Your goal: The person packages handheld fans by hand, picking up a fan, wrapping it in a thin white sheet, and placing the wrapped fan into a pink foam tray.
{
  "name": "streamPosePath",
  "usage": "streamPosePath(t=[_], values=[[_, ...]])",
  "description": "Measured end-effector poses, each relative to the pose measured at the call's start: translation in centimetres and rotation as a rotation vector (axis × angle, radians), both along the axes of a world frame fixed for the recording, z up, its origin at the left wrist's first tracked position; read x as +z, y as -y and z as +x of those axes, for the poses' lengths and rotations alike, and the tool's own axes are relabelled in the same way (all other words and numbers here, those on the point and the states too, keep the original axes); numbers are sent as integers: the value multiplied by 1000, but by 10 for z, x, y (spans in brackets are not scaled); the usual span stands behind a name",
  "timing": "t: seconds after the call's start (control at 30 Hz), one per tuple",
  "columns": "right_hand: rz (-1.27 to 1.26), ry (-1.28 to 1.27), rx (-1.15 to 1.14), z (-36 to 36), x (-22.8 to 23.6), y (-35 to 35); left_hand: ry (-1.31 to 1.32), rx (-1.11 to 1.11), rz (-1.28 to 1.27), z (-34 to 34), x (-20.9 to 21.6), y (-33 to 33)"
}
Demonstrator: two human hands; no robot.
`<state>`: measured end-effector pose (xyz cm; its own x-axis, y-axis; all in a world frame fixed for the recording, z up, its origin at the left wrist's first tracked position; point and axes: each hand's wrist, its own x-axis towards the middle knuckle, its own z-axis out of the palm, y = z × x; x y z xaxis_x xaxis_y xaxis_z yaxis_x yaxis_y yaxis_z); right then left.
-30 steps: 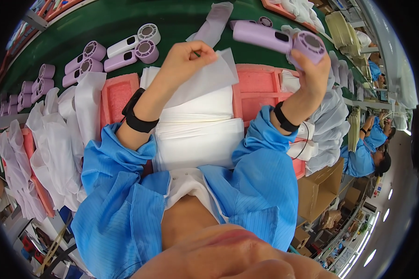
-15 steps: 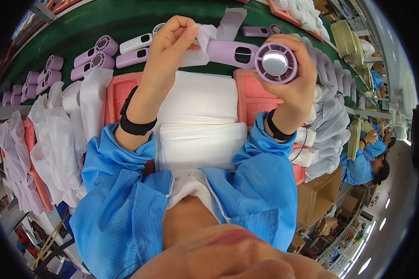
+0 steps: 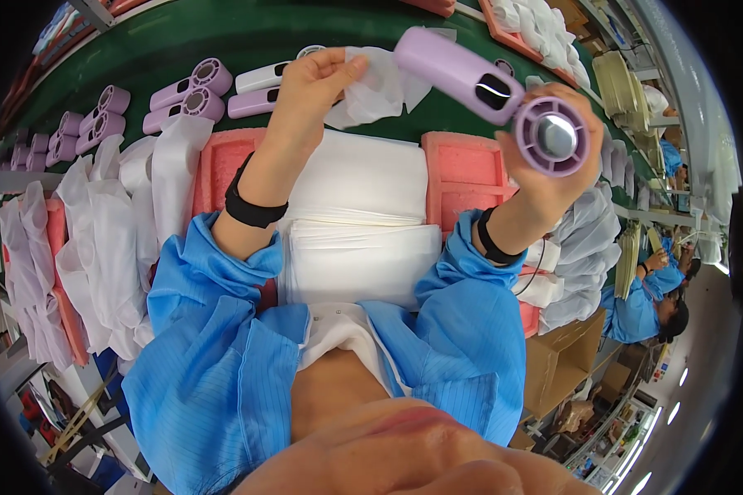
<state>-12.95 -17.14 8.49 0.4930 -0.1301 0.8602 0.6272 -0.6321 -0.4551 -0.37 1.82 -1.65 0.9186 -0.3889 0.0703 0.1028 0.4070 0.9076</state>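
My right hand (image 3: 546,188) is wrapped round the round head of a purple handheld fan (image 3: 450,68), whose silver centre shows between the spokes. The fan's handle slants up to the left, with a black oval window near the head. Thumb and fingertips of my left hand (image 3: 314,82) pinch a crumpled, translucent white bag (image 3: 373,92). It hangs just left of the fan handle; whether the two touch I cannot tell. Below my hands lies a stack of flat white bags (image 3: 359,260), between pink foam trays (image 3: 466,169).
Purple fans (image 3: 198,101) and a white fan (image 3: 260,77) lie along the green bench (image 3: 314,25). Bagged items are lined up at left (image 3: 103,235) and right (image 3: 586,260). A cardboard box (image 3: 563,351) stands at lower right; people in blue (image 3: 648,309) sit beyond.
The fan has moved right in my right hand, and its handle now tilts up, farther from my left fingers. The bag stays pinched in my left hand and has spread out somewhat.
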Motion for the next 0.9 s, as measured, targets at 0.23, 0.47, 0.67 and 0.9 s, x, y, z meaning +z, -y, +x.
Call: streamPosePath(t=[0.23,0.47,0.67,0.9], values=[[-340,-60,61,1,0,-15,2,-95,57,-3,-12,8],[-431,-195,111,-3,0,-14,-115,-220,79,-2,-17,10],[-601,-337,90,3,-5,-12,-206,-127,128,-8,-7,11],[-652,-442,-41,51,-60,-33,244,161,165,-2,-17,12]])
